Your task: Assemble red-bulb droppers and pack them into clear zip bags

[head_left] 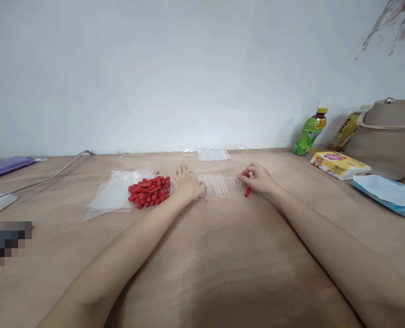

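Note:
Clear thin tubes [219, 187] lie side by side in a row on the brown table, looking like dropper tubes. My left hand [186, 183] rests flat over the left part of this row, fingers spread, hiding some tubes. At the right end, my right hand [258, 178] is closed in a pinch around a red rubber bulb [248, 192], whose lower end pokes out below the fingers. Whether a tube is joined to that bulb I cannot tell. Left of my left hand, a heap of red rubber bulbs [149, 192] sits on clear plastic bags [111, 193].
A small zip bag [214, 155] lies by the wall. To the right stand a green drink bottle [310, 132], a yellow tissue pack [340, 165], a blue-white packet [388, 196] and a beige bag [387, 136]. A grey cable [60, 171] and purple pouch [9, 167] lie left.

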`<state>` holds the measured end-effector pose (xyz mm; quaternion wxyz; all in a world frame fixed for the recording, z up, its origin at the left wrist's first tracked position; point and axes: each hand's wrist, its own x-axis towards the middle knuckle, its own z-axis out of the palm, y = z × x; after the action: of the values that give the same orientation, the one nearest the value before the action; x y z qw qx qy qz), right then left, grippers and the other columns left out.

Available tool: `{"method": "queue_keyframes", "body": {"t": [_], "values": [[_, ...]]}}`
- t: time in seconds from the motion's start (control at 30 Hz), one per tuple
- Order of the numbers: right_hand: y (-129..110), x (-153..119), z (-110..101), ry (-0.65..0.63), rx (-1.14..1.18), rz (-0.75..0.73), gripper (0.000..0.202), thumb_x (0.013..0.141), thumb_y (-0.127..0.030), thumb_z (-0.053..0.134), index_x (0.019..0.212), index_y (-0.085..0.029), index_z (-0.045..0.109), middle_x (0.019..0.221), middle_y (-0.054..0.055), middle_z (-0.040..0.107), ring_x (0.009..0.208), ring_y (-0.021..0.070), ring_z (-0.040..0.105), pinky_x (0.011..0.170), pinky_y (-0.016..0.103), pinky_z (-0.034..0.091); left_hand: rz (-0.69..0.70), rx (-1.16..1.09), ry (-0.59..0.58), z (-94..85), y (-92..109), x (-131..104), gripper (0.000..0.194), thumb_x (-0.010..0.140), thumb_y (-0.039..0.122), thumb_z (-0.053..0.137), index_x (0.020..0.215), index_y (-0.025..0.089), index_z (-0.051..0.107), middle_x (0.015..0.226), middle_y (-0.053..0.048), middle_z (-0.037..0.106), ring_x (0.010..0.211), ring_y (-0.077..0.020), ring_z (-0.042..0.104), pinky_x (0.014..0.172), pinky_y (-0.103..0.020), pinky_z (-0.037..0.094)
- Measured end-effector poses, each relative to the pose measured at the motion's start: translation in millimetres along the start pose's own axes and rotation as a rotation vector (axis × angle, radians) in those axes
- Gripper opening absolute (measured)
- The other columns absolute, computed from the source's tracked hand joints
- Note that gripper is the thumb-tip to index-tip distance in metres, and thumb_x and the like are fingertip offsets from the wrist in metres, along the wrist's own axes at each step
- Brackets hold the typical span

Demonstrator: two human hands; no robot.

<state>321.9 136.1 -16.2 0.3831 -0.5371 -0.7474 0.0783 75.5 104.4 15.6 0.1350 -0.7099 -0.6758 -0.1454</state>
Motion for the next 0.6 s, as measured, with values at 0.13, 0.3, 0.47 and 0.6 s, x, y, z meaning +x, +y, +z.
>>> {"method": "queue_keyframes", "body": {"t": [0.13,0.3,0.47,0.6], "values": [[-0.2,-1.5,1.5,0.017,0.018,0.023,0.023,0.069,-0.041,0.061,0.069,-0.019,0.065,0.077,0.002,0.052,0.065,0.0134,0.049,0.062,0.029,0.040,-0.029,0.066,-0.093,-4.0,9.9,4.8,0.043,0.073,0.038,0.046,0.088,0.003,0.067,0.107,-0.021,0.048,0.101,-0.0331,0.040,0.084,-0.040,0.029],[-3.5,-2.2,2.3,0.039,0.026,0.009,0.023,0.069,-0.041,0.062,0.068,-0.018,0.065,0.075,0.002,0.051,0.064,0.0134,0.048,0.062,0.029,0.040,-0.079,0.076,-0.153,-3.5,13.9,11.6,0.044,0.072,0.038,0.049,0.091,0.002,0.066,0.108,-0.023,0.048,0.102,-0.0347,0.039,0.085,-0.041,0.028],[-8.2,-2.6,1.8,0.054,0.017,0.004,0.024,0.069,-0.042,0.061,0.068,-0.018,0.064,0.072,0.001,0.050,0.064,0.0135,0.049,0.061,0.028,0.039,-0.121,0.030,-0.205,-5.2,13.3,14.3,0.038,0.070,0.034,0.053,0.089,0.003,0.066,0.108,-0.024,0.049,0.101,-0.0353,0.041,0.084,-0.041,0.029],[-17.5,-1.6,2.3,0.080,0.111,0.083,0.026,0.072,-0.043,0.058,0.072,-0.018,0.060,0.066,0.000,0.052,0.059,0.0129,0.049,0.057,0.027,0.039,-0.076,-0.019,-0.170,-14.1,10.8,7.8,0.034,0.079,0.032,0.045,0.085,0.005,0.064,0.108,-0.023,0.048,0.103,-0.0347,0.041,0.083,-0.041,0.033]]}}
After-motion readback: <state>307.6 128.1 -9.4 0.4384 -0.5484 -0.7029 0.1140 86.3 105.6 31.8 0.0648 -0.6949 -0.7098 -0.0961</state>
